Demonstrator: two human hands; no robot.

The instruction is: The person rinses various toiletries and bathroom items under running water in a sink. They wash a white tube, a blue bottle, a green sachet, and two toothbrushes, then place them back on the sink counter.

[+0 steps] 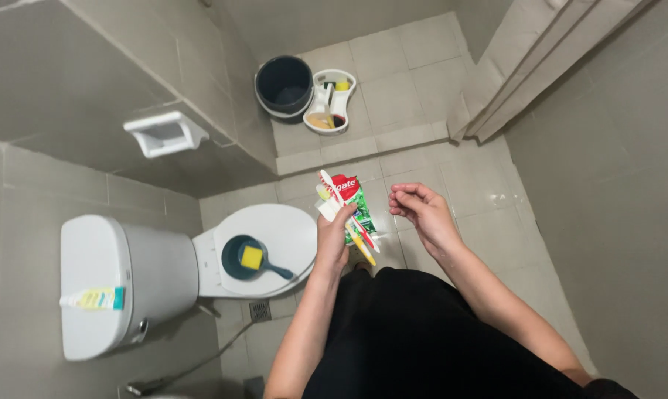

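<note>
My left hand (332,240) grips a bundle: a red and green toothpaste tube (352,199) together with toothbrushes (360,238), one red and white, one yellow. The bundle stands up and fans out above the floor tiles, just right of the toilet lid. My right hand (421,210) hovers beside the tube on its right, fingers curled and apart, with nothing in it. Both forearms reach out over my black clothing.
A white toilet (275,225) with closed lid bears a dark blue dipper (242,258) holding a yellow sponge. A small tube (94,298) lies on the tank. A dark bucket (284,85), a white caddy (332,100), a wall holder (164,133) and a curtain (519,66) surround.
</note>
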